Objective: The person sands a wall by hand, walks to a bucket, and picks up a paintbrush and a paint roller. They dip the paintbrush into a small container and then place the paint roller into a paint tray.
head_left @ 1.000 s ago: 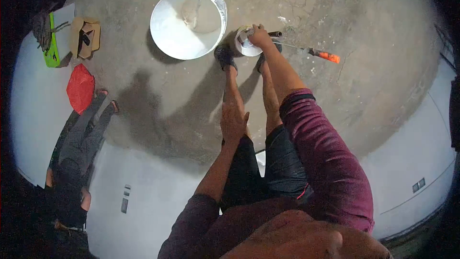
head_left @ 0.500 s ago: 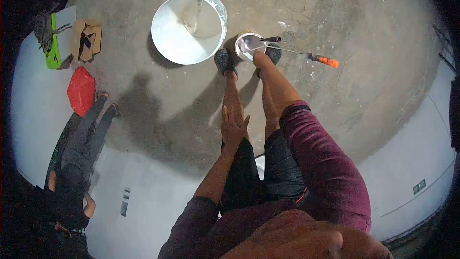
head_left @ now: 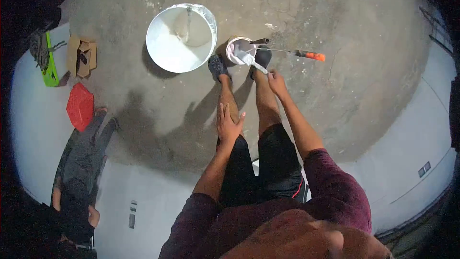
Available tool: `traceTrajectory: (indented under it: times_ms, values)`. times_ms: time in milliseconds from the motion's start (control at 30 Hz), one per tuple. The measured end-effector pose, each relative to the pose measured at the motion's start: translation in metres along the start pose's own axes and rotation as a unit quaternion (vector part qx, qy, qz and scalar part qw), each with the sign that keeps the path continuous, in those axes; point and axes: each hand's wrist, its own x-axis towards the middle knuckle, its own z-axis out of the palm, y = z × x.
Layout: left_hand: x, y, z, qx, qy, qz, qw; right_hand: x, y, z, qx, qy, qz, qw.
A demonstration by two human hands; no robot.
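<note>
My right hand [head_left: 277,82] is closed in a pinch at the near end of a flat, white-smeared tool [head_left: 257,64]; its exact kind I cannot make out. The tool's far end dips into a small white bucket [head_left: 229,54] between my shoes. A dark handle [head_left: 260,41] and a thin rod with an orange-and-black handle [head_left: 310,55] stick out over the bucket's right rim. What these two belong to is partly hidden inside. My left hand [head_left: 229,123] lies on my left leg, fingers apart, holding nothing.
A large white bucket [head_left: 163,50] with pale residue inside stands left of the small one. An opened cardboard box [head_left: 73,56], a red bag [head_left: 80,106] and a bright green object [head_left: 51,64] are at far left. Another person [head_left: 79,168] is at lower left.
My right hand has drawn back from the small bucket toward me and right, bringing the white-smeared tool's near end out past the rim. My left hand stays on my leg. The view has shifted slightly.
</note>
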Motion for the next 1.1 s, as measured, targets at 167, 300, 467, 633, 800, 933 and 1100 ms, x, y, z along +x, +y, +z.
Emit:
traceTrajectory:
  times_ms: [167, 300, 467, 633, 800, 933, 1100]
  values:
    - [-0.002, 0.001, -0.020, 0.082, -0.002, 0.039, 0.996, -0.053, -0.001, -0.030, 0.126, 0.030, 0.071, 0.989]
    - [-0.003, -0.022, -0.026, 0.096, -0.045, 0.117, 0.987, -0.131, -0.043, -0.047, 0.364, -0.031, 0.155, 0.918]
    - [-0.018, -0.050, 0.001, 0.005, -0.096, 0.261, 0.961, -0.236, -0.071, -0.029, 0.610, -0.051, 0.146, 0.777]
    - [-0.049, -0.053, 0.039, -0.170, -0.286, 0.140, 0.932, -0.315, -0.050, 0.014, 0.734, -0.075, 0.109, 0.666]
    - [-0.115, 0.001, 0.054, -0.326, -0.425, 0.015, 0.845, -0.358, 0.012, 0.051, 0.822, -0.077, 0.083, 0.558]
    - [-0.128, -0.053, 0.113, -0.268, -0.441, 0.056, 0.855, -0.402, 0.085, 0.070, 0.818, -0.062, 0.022, 0.571]
    - [-0.210, -0.065, 0.198, -0.103, -0.470, 0.081, 0.873, -0.504, 0.190, 0.084, 0.819, 0.003, 0.024, 0.573]
